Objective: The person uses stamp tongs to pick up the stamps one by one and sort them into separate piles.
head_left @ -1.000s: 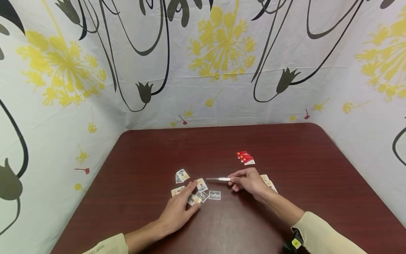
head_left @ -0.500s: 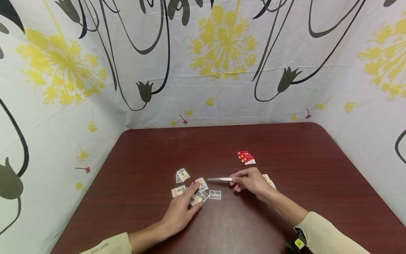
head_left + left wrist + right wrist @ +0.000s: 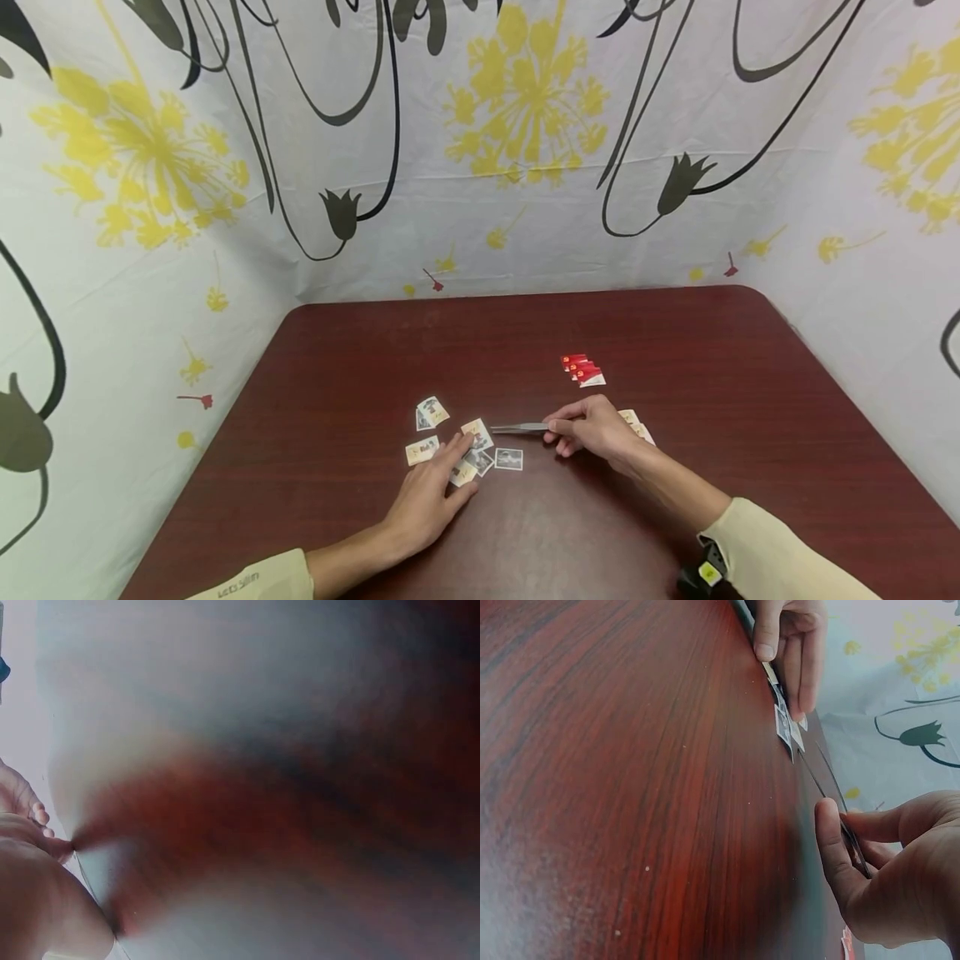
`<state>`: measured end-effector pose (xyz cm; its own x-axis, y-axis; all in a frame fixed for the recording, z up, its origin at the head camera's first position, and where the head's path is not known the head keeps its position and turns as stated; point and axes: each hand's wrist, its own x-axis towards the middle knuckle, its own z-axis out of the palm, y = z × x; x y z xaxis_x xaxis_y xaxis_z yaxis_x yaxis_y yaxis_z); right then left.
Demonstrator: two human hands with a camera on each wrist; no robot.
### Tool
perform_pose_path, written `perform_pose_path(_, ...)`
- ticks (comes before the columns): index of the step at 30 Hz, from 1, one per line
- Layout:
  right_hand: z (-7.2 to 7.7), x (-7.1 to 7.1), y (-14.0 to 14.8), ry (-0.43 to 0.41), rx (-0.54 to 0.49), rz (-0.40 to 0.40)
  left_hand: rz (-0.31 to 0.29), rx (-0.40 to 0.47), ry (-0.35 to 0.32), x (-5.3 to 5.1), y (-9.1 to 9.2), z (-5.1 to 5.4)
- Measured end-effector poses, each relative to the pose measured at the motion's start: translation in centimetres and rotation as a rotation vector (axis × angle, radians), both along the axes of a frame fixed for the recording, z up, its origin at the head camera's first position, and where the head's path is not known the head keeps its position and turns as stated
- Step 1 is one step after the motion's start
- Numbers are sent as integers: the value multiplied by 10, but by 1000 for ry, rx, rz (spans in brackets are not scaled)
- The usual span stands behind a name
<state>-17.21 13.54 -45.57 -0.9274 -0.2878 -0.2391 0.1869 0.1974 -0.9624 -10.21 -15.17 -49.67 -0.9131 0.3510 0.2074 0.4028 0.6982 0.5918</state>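
In the head view my right hand (image 3: 592, 427) pinches metal tweezers (image 3: 519, 428) between thumb and fingers. Their tips point left, at the edge of a cream stamp-like paper piece (image 3: 476, 431); the right wrist view shows the two tips spread apart. My left hand (image 3: 431, 498) lies with fingers extended over several small printed pieces, a fingertip on that cream one. Under and beside its fingers show another cream piece (image 3: 463, 473) and a grey picture piece (image 3: 482, 462), partly covered. A second grey piece (image 3: 509, 459) lies just right. The left wrist view is mostly blurred tabletop.
Behind the left hand lie a small overlapping pair (image 3: 432, 412) and a single cream piece (image 3: 422, 451). Red pieces (image 3: 585, 372) overlap in a row farther back. More cream pieces (image 3: 636, 425) sit beyond the right wrist. Patterned cloth (image 3: 525, 242) surrounds the dark red table (image 3: 360, 358).
The tweezers have turned slightly in my right hand, showing a greyer side, with tips close to the cream piece. Both hands have shifted slightly to the right since the first frame.
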Motion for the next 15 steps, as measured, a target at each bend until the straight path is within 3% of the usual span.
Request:
perform_pose_path(8,2,1,-1,3,14,17,-9,8,-7,0,0,1)
perform_pose_path(15,5,7,-1,18,9,81,-11,6,-6,0,-1,1)
